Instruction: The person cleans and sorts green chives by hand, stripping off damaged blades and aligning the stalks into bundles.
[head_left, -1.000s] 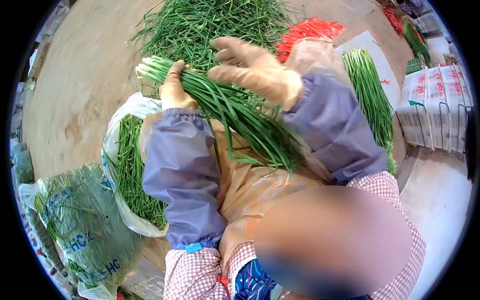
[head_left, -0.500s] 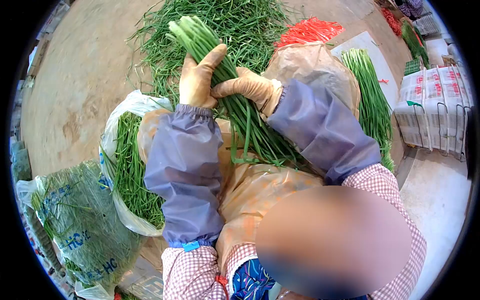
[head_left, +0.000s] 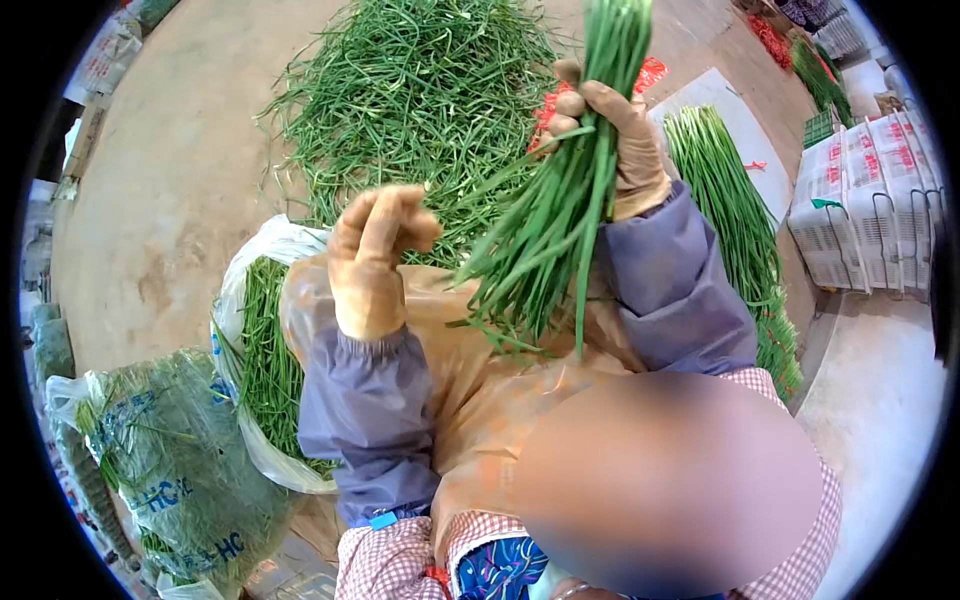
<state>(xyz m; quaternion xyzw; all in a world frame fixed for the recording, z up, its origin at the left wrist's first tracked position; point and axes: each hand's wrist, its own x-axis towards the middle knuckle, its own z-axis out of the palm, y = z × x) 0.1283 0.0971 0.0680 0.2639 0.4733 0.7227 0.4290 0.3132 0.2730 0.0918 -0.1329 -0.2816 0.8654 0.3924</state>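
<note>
My right hand (head_left: 625, 140), in a tan glove, is closed around a bunch of garlic chives (head_left: 560, 240). Its pale ends point up and the green leaves fan down to the left over my lap. My left hand (head_left: 380, 260), gloved alike, is raised to the left of the bunch and apart from it. Its fingers are loosely bent, with nothing visible in them. Beyond both hands lies a big heap of loose green leaves (head_left: 410, 110) on the floor.
Red ties (head_left: 652, 74) lie behind my right hand. More chives (head_left: 725, 190) lie at the right beside white crates (head_left: 865, 205). To the left are an open white bag (head_left: 275, 445) of greens and a printed plastic bag (head_left: 190, 480). A tan plastic apron (head_left: 470, 400) covers my lap.
My left hand has let go of the bunch and moved down a little. My right hand has lifted the bunch up and to the right, turning it more upright.
</note>
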